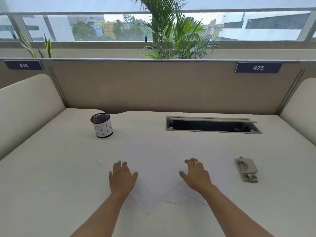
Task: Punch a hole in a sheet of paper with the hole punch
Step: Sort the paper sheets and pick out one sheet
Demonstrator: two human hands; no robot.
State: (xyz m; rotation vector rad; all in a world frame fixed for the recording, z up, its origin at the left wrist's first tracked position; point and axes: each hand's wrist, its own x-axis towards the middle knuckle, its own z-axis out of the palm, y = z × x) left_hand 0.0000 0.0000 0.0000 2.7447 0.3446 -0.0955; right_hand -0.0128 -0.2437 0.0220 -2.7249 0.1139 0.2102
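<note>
Loose white sheets of paper (153,170) lie overlapping on the pale desk in front of me, their edges faint against the surface. My left hand (122,177) rests flat on the left part of the sheets, fingers apart. My right hand (196,175), with a ring on one finger, hovers or rests on the right part, fingers spread and holding nothing. A grey hole punch (246,169) sits on the desk to the right, well apart from my right hand.
A black mesh pen cup (102,124) with a white label stands at the back left. An open cable tray slot (212,125) is set into the desk at the back right. Beige partition panels (153,86) enclose the desk on three sides.
</note>
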